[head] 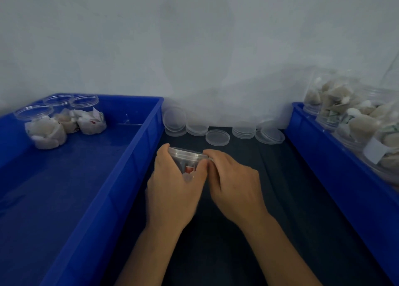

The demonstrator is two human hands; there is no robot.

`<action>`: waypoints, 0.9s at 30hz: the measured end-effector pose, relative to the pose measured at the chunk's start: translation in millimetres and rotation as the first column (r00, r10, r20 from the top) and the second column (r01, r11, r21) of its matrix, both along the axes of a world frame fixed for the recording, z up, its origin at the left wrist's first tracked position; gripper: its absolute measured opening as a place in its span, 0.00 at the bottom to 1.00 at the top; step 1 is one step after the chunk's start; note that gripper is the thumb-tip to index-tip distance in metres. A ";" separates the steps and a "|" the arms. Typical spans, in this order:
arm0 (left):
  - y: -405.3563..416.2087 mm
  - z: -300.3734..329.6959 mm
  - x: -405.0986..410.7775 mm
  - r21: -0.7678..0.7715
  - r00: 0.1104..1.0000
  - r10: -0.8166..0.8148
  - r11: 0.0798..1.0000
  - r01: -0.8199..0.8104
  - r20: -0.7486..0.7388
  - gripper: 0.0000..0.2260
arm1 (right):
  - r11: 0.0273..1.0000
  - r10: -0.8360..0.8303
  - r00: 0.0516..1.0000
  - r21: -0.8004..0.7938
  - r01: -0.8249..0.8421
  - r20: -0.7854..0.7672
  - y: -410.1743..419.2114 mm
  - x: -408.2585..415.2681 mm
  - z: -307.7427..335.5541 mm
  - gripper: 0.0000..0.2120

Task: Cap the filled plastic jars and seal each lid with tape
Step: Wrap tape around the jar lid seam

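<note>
Both hands were wrapped around the lidded clear plastic jar point(186, 159): left hand point(172, 188) gripped its side, right hand point(234, 184) its rim.

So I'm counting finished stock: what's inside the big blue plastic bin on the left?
The blue plastic bin holds three clear plastic jars of white wrapped packets in its far left corner. Whether those jars have lids or tape can't be told.

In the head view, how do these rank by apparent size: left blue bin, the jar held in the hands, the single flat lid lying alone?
1. Left blue bin, by far largest.
2. Held jar, mostly hidden by both hands, so uncertain.
3. Single lid, looks similar in width to the jar.
</note>
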State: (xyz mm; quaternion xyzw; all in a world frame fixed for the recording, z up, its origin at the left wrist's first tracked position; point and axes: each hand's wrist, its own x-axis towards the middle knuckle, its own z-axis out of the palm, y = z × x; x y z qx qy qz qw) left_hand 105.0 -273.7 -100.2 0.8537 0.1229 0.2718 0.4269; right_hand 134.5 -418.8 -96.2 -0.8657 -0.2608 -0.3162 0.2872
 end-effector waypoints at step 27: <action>19.2 -0.7 5.9 -0.341 0.982 -0.177 0.921 0.187 0.062 0.24 | 1.000 0.008 0.979 -0.002 -0.008 -0.202 -14.6 11.9 -0.6 0.19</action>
